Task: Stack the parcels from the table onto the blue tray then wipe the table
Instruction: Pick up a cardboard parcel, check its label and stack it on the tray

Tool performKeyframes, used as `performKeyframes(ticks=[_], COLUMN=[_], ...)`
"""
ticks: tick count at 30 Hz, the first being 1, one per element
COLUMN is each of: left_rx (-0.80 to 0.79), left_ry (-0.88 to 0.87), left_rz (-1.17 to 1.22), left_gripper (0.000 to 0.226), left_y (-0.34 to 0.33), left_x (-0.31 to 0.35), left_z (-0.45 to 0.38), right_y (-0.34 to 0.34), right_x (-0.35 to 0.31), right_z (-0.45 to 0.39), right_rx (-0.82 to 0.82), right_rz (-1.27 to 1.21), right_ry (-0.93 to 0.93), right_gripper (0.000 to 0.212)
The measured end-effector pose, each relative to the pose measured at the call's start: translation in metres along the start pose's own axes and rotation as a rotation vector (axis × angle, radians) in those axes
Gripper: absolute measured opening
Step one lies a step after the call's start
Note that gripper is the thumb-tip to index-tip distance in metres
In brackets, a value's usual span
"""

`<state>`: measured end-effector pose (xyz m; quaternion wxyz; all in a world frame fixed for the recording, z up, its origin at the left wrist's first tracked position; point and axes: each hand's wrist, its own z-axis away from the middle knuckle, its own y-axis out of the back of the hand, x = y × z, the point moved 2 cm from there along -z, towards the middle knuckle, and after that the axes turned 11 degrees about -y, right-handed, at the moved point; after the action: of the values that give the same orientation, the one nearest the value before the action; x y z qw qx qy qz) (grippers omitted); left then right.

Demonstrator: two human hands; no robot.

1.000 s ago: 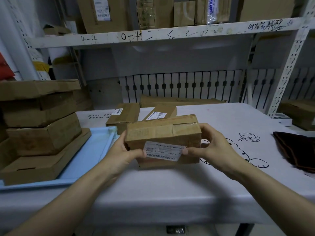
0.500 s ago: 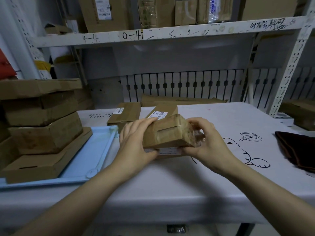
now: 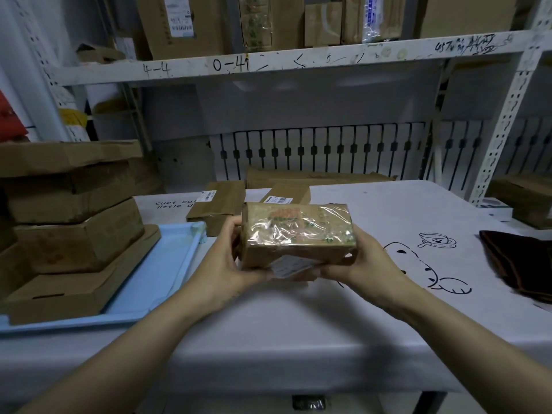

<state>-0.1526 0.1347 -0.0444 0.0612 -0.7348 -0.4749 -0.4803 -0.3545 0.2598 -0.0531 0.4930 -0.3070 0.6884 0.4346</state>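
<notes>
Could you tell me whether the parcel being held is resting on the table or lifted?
Lifted: both hands hold the parcel above the table.

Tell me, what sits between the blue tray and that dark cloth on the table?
In the head view: the taped parcel held in both hands, plus bare tablecloth.

The front edge of the white shelf (image 3: 298, 59) carries handwritten marks: "4-4" at the left and "0-41" beside it; the scribble at its right end cannot be read. The white cloth on the worktop (image 3: 388, 210) shows printed words "cuet cat" above "little d", partly hidden by a parcel. Labels on the parcels have barcodes, but their print is too small to read.
</notes>
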Motion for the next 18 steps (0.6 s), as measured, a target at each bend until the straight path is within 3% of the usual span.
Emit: performKeyframes(ticks=[7,14,18], left_rx=[0.010,0.041,0.038], left_ry=[0.071,0.209,0.283], left_rz=[0.040,0.116,0.205], left_gripper=[0.078,0.067,0.076], left_y=[0.001,0.000,-0.003], left_x=[-0.002,0.000,0.004], left_z=[0.003,0.005,0.005], right_y=[0.002,0.002,0.000], right_x=[-0.005,-0.008,-0.012], right_z=[0.001,0.003,0.005], right_rx=[-0.012,-0.022,-0.029], right_rz=[0.007,-0.058,-0.146], right_ry=[0.000,-0.038,-0.080], right_gripper=[0.062,0.044,0.033])
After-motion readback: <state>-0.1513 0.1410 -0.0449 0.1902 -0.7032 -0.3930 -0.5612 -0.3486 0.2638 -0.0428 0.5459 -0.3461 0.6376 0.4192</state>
